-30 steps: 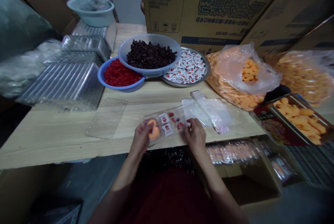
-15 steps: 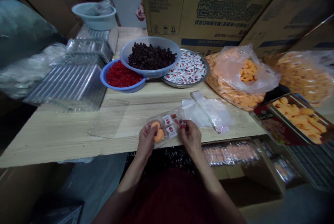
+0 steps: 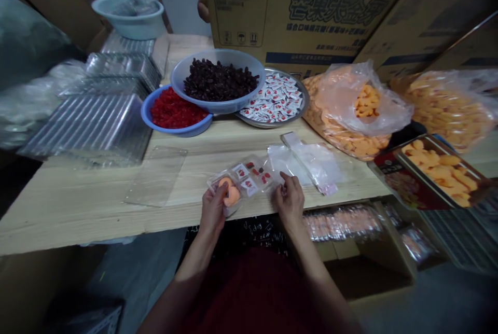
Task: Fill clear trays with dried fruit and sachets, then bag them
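The left hand (image 3: pixel 213 209) has its grip clamped on the eight-o'clock end of a clear tray (image 3: pixel 259 183), at the tabletop's (image 3: pixel 97 214) six-o'clock edge. The right hand (image 3: pixel 290 199) sits at the tray's three o'clock, its grip unclear.

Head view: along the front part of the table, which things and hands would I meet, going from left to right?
Flat clear plastic piece, left hand, filled plastic tray, right hand, box of orange pieces.
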Demonstrator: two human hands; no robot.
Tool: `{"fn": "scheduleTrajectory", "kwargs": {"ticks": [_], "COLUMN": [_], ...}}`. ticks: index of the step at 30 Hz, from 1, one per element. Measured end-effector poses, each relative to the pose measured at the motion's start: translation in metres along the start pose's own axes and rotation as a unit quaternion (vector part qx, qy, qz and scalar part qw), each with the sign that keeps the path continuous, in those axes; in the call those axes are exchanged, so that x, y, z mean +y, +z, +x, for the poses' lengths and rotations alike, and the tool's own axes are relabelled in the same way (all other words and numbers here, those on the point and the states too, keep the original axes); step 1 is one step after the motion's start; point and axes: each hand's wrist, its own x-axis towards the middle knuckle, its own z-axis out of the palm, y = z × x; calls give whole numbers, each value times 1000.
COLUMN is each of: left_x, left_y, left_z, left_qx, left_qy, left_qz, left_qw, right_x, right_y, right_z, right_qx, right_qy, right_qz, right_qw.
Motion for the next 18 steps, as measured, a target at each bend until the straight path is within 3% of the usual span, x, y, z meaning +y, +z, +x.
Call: {"fn": "scheduleTrajectory", "kwargs": {"ticks": [5,8,11,15,18], "left_x": [5,9,10,2,-10], "left_y": [-4,-5,-2,3,1], "left_z": [-3,-6,-12,-24,-34], "left_qx": [13,4,2,4,-9], "left_qy": [33,53,69,82,73], "left_qz": [-2,1,1,-1,13], "left_qw": [999,999,998,997,997], "right_x": [-11,-22,-32,-33,-27], "right_y": [2,2,0,-2,0], "right_z": [28,56,75,78,72], "right_qx": [-25,-97,-162,-214,-220], "right_qy": [-59,-74,-43,-3,-9], "right_qz": [-51,-82,-108,-135,-149], "right_qw": [997,989,980,967,964]}}
